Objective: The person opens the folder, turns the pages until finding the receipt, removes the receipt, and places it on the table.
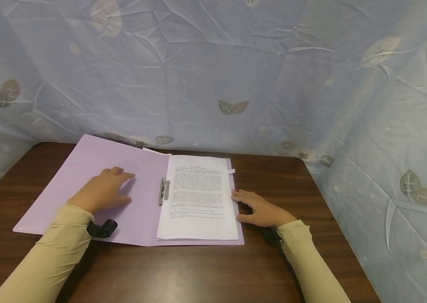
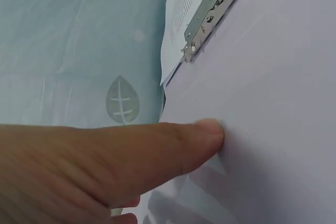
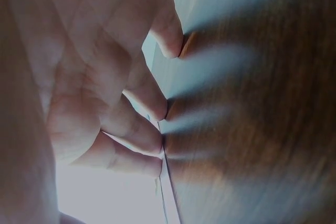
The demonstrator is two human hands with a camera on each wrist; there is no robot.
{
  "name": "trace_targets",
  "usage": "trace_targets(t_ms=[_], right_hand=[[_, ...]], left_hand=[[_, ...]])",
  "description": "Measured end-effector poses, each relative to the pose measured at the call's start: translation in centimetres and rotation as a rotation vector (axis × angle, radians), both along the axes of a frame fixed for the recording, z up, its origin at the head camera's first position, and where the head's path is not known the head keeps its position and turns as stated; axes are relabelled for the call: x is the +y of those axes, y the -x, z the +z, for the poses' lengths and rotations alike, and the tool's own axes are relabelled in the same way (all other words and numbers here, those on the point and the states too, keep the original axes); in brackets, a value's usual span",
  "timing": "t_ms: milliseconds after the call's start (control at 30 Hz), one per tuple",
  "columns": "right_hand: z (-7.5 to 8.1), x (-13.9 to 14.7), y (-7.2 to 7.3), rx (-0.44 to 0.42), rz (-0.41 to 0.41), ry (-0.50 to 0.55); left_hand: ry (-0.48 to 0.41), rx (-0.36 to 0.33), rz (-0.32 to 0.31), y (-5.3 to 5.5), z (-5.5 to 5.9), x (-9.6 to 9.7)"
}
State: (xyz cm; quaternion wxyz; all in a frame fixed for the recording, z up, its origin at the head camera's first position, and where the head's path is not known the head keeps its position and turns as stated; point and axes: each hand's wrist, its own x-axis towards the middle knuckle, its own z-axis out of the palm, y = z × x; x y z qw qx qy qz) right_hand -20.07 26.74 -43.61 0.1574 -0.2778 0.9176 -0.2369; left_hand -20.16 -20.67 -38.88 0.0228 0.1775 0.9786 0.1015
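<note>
A lilac clip folder (image 1: 141, 227) lies spread on the table, with a stack of printed paper (image 1: 198, 227) on its right half. A metal clip (image 1: 162, 191) stands at the paper's left edge, and it also shows in the left wrist view (image 2: 202, 22). My left hand (image 1: 103, 189) rests over the left cover, fingers spread and holding nothing; its thumb (image 2: 173, 148) appears to touch the cover. At the folder's right edge is my right hand (image 1: 262, 210). Its fingertips (image 3: 170, 43) touch the tabletop and the folder's edge, palm raised.
The dark brown wooden table (image 1: 213, 273) ends at a pale blue leaf-print cloth (image 1: 205, 84) behind and to the right. A small white tab (image 1: 231, 171) sticks out at the paper's right side. Black wrist straps (image 1: 102, 229) sit below the hands.
</note>
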Motion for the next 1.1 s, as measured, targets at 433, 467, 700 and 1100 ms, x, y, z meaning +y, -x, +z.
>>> trace_targets(t_ms=[433,467,700,1100], right_hand=[[0.1,-0.4,0.0,0.002,-0.02,-0.006],[0.1,-0.4,0.0,-0.002,-0.023,-0.006],[0.2,-0.3,-0.1,-0.001,-0.017,-0.003],[-0.2,0.0,0.1,-0.014,-0.034,-0.011]], left_hand=[[-0.026,-0.058,0.017,0.5,-1.4,0.2],[-0.022,-0.063,0.016,0.4,-1.5,0.1],[-0.017,-0.095,0.021,0.1,-1.9,-0.1],[-0.026,-0.184,0.028,0.3,-2.2,0.6]])
